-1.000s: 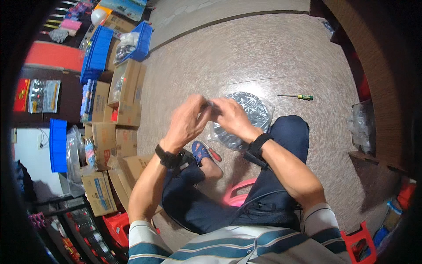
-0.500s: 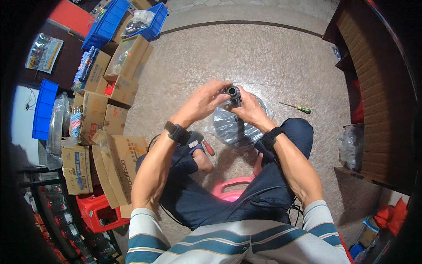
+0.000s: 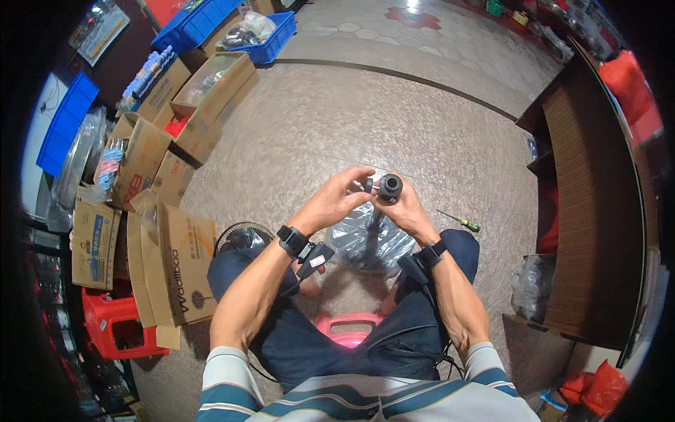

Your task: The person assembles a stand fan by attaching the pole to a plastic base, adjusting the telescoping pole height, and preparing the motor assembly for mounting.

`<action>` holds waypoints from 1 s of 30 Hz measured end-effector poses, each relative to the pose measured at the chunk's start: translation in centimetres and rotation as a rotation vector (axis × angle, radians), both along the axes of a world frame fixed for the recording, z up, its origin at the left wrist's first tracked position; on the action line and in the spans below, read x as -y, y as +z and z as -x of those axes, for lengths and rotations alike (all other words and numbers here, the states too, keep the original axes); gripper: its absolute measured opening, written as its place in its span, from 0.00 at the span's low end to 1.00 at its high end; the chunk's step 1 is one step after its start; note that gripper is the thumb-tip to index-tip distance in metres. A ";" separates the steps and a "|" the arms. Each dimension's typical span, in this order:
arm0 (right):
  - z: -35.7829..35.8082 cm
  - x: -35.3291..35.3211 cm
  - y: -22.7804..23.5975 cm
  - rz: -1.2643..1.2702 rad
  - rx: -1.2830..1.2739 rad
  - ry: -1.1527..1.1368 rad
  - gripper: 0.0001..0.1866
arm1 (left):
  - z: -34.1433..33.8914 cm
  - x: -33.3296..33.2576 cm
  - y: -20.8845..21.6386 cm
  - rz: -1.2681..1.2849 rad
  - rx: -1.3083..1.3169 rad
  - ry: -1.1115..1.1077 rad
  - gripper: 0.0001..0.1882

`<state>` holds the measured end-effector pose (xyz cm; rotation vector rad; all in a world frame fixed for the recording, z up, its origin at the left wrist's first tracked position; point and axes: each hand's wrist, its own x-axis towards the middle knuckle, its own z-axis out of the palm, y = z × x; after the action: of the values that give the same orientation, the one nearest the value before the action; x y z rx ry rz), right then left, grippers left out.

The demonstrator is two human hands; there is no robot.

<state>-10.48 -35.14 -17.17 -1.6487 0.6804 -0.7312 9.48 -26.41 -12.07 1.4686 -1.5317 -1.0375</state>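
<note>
Shifted outward, your left hand (image 3: pixel 329 204) pinches a round black knob (image 3: pixel 368 185), right hand (image 3: pixel 410 211) curled around dark-grey hollow tube (image 3: pixel 390 194), likely bracing it.

Holding black tube (image 3: pixel 389 195) in right hand (image 3: pixel 410 213) near frame centre, pinching dark knob (image 3: pixel 368 185) at its side with left hand (image 3: pixel 333 202). Showing plastic-wrapped bundle (image 3: pixel 365 243) below, screwdriver (image 3: pixel 470 224) right of centre, cardboard box (image 3: pixel 186 260) at left.

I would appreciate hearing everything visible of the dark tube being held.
The dark tube, smooth and apparently plastic, points its round, hollow end up toward the camera. A small dark knob on a pale shank juts from its left. The right hand grips the tube; the left hand is at the knob. Its lower end is unclear.
</note>
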 end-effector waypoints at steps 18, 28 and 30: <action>1.1 -1.9 -1.1 -0.098 -0.086 0.089 0.14 | 2.7 -3.8 -3.9 -0.043 -0.195 0.142 0.21; 3.3 -4.2 -0.4 0.075 0.016 0.137 0.14 | 5.1 -7.5 -2.9 -0.269 -0.448 0.255 0.23; 3.6 -4.3 -0.5 0.144 0.003 0.150 0.14 | 5.2 -7.7 -3.3 -0.282 -0.484 0.249 0.22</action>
<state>-14.06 -30.89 -17.63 -1.8091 0.5050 -0.6868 4.29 -18.72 -15.34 1.4132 -0.8662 -1.3719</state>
